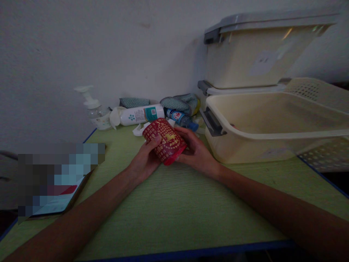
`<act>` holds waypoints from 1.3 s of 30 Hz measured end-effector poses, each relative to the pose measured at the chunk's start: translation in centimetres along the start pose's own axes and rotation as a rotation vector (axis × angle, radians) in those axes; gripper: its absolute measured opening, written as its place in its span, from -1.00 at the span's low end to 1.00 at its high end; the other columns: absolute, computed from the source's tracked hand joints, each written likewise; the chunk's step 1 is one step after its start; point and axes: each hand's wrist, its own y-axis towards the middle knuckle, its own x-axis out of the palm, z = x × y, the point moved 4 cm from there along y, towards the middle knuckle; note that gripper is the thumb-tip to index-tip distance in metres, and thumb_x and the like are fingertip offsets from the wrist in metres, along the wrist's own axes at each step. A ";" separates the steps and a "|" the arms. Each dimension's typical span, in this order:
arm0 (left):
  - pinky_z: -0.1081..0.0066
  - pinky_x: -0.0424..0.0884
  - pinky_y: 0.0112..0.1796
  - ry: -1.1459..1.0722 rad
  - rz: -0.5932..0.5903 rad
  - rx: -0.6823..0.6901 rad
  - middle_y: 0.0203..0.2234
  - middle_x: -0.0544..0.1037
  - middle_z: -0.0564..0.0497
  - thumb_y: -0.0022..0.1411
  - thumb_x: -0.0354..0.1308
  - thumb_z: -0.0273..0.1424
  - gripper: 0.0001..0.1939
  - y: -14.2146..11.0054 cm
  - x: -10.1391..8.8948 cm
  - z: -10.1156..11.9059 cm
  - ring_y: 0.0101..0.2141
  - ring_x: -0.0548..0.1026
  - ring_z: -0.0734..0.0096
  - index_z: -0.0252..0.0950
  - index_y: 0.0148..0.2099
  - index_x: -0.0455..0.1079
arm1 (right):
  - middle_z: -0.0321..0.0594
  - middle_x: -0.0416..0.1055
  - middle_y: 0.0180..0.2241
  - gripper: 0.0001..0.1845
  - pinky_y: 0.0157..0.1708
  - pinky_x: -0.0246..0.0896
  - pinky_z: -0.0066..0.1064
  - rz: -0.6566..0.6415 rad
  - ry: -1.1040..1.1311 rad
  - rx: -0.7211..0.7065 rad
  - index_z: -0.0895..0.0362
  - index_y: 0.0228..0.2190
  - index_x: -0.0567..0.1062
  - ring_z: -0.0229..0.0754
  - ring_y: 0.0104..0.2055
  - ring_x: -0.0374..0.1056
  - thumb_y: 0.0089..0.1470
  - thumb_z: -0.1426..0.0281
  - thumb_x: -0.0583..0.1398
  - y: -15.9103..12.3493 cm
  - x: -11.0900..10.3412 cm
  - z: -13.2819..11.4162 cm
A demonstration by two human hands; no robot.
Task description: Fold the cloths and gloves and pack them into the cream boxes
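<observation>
Above the middle of the table, both of my hands grip a red canister [166, 140] with gold lettering and a gold horse figure. It is tilted, its bright red end pointing down toward me. My left hand [145, 160] is closed on its left side, thumb across the printed wall. My right hand [197, 153] holds the lower right end, with some fingertips hidden behind it. Just behind the canister lie a white bottle [136, 115] on its side and a small bottle with a blue cap [183, 119]. A white curved piece [138, 130] pokes out beside the canister's upper left.
A clear pump bottle [98, 117] stands at the back left. Folded blue-green cloths [180, 103] lie against the wall. An open cream bin [251, 147] sits right, with a lidded box [240, 62] behind it. A blurred-out screen device [58, 205] rests on the green table [174, 218].
</observation>
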 end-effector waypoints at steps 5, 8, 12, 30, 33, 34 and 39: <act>0.20 0.32 0.03 0.020 -0.027 0.002 -0.29 0.53 -0.11 0.06 0.19 -0.39 -0.75 0.1 -0.1 0.1 -0.11 0.46 0.17 -0.37 -0.18 0.37 | -0.16 0.20 0.07 -0.33 0.06 0.13 -0.16 -0.026 -0.052 -0.027 0.01 -0.02 0.24 -0.09 0.08 0.20 -0.19 0.32 0.34 0.0 0.1 -0.1; 0.19 0.34 0.01 0.015 -0.005 0.008 -0.30 0.53 -0.12 0.03 0.21 -0.38 -0.74 0.1 -0.1 0.1 -0.11 0.46 0.14 -0.38 -0.19 0.38 | -0.17 0.19 0.08 -0.33 0.06 0.14 -0.15 -0.049 -0.024 -0.027 0.00 -0.03 0.24 -0.08 0.09 0.18 -0.19 0.34 0.34 0.0 0.1 -0.1; 0.16 0.39 -0.06 0.053 0.008 0.134 -0.34 0.52 -0.06 -0.14 0.33 -0.39 -0.64 -0.1 -0.2 0.4 -0.15 0.47 0.10 -0.35 -0.23 0.37 | -0.17 0.14 0.13 -0.23 0.08 0.11 -0.11 -0.127 0.096 -0.002 -0.04 0.00 0.21 -0.04 0.15 0.11 -0.27 0.40 0.37 0.0 0.3 -0.2; 0.24 0.24 0.02 0.625 -0.286 0.652 -0.03 0.32 -0.05 -0.26 0.43 -0.28 -0.13 -1.5 0.7 0.8 -0.03 0.36 0.16 -0.18 0.10 0.11 | -0.24 0.14 0.13 -0.47 0.19 -0.14 -0.18 -0.074 0.050 -0.014 -0.01 0.04 0.22 -0.12 0.18 0.06 0.03 0.17 0.16 -0.8 0.0 -1.6; 0.25 0.26 0.00 0.609 -0.344 0.691 -0.02 0.32 -0.06 0.01 0.24 -0.10 -0.36 -1.3 0.2 0.7 -0.03 0.36 0.20 -0.18 0.09 0.14 | -0.24 0.18 0.10 -0.51 0.16 -0.07 -0.19 -0.080 0.089 -0.028 -0.01 0.01 0.25 -0.11 0.14 0.10 0.03 0.22 0.17 -0.8 0.0 -1.5; 0.26 0.25 0.01 0.623 -0.348 0.687 -0.01 0.32 -0.05 0.07 0.19 -0.11 -0.42 -1.2 0.2 0.7 -0.02 0.35 0.22 -0.18 0.09 0.15 | -0.25 0.20 0.08 -0.52 0.16 -0.07 -0.19 -0.079 0.091 -0.031 -0.01 0.00 0.26 -0.11 0.13 0.11 0.03 0.23 0.17 -0.8 0.0 -1.5; 0.29 0.25 0.01 0.649 -0.371 0.652 -0.04 0.34 -0.04 0.10 0.17 -0.15 -0.47 -1.2 0.1 0.5 -0.03 0.34 0.25 -0.19 0.07 0.16 | -0.25 0.24 0.03 -0.55 0.14 -0.06 -0.19 -0.067 0.086 -0.030 0.01 -0.02 0.29 -0.11 0.10 0.14 0.02 0.26 0.17 -0.6 0.0 -1.4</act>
